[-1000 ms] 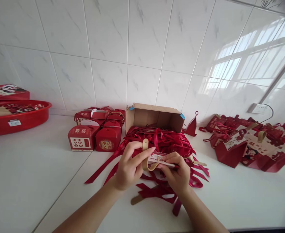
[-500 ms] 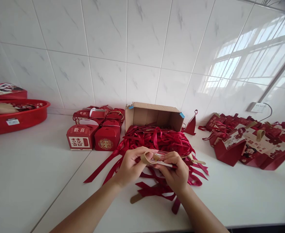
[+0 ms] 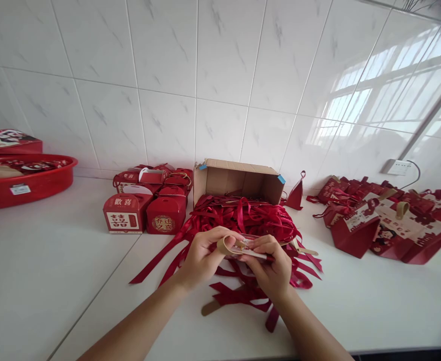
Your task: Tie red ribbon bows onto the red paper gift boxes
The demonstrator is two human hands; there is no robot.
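Observation:
My left hand (image 3: 202,256) and my right hand (image 3: 272,263) are both closed, fingers bent, on a red and white gift box (image 3: 257,254) in front of me. A tan strap (image 3: 224,245) curls out between the left thumb and fingers at the box's upper edge. The right fingers pinch the edge on the other side. Most of the box is hidden by the hands. Just behind and below them spreads a heap of dark red ribbons (image 3: 250,218), spilling from an open cardboard box (image 3: 239,178). Loose ribbon pieces and a tan strip (image 3: 210,308) lie beneath my wrists.
Red gift boxes (image 3: 126,213) stand left of the cardboard box. Several folded red bags with straps (image 3: 356,230) stand at right, near a power strip (image 3: 396,167). A red tub (image 3: 51,180) sits far left on the white table (image 3: 55,260). A tiled wall rises behind.
The tan strap and the box's edge have shifted very slightly between my fingers. Both hands stay in the same place. At far left, another person's hand over the red tub has moved out of sight.

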